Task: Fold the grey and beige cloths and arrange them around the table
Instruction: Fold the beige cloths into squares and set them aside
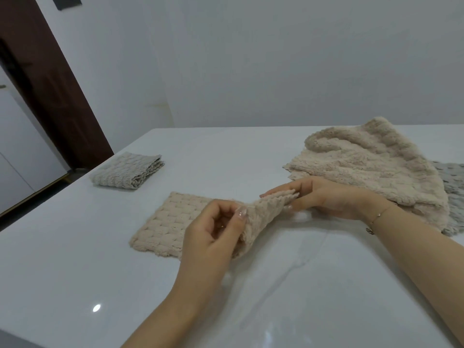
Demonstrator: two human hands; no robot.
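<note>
On the white table [75,259], two hands [216,229] [324,197] pinch one of two beige cloths [165,224]; two grey cloths [128,169] lie apart.

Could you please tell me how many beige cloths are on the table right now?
2. One beige cloth lies mid-table, held by both hands; the other, an unfolded beige cloth, is heaped at the right over a grey cloth. More may be hidden beneath.
</note>
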